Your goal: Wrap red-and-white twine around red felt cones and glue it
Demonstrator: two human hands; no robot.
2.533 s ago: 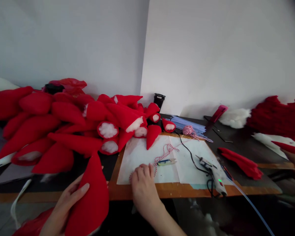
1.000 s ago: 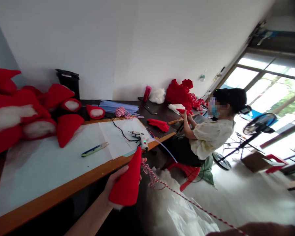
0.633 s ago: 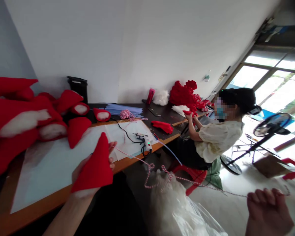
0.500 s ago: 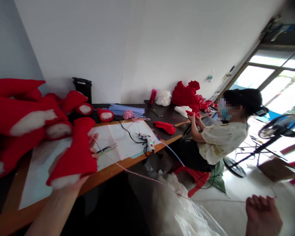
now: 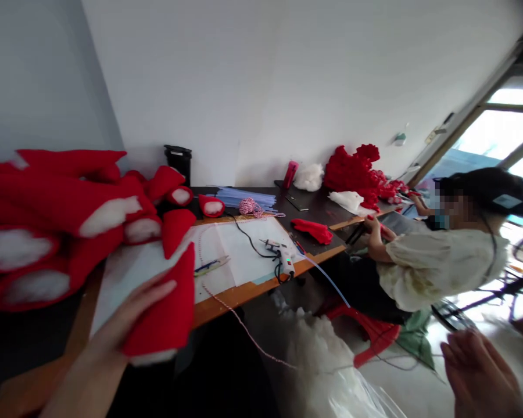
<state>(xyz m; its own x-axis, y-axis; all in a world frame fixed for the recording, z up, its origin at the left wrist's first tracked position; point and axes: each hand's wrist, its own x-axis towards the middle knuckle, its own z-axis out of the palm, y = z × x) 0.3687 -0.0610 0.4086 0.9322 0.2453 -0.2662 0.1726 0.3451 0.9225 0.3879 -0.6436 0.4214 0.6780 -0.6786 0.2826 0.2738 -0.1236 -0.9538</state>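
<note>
My left hand (image 5: 131, 307) grips a red felt piece (image 5: 169, 307) with white stuffing showing at its lower end, above the table's front edge. Out at the lower right, my right hand (image 5: 479, 360) is closed at the end of a thin red-and-white cord (image 5: 253, 339), slightly blurred. The cord runs from near the red piece, across the gap in front of the table, toward that hand. A ball of the same cord (image 5: 247, 206) lies at the back of the white sheet (image 5: 248, 244).
Stuffed red pieces (image 5: 91, 203) are heaped on the left. A glue gun (image 5: 283, 258) lies near the front edge (image 5: 244, 295). White stuffing in a bag (image 5: 322, 360) stands below. A seated person (image 5: 440, 261) works at the right, beside a red stool (image 5: 375, 334).
The view has turned left. The red piece in my left hand has turned more upright, its wrapped middle no longer showing. My right hand is still held out at the right with the cord.
</note>
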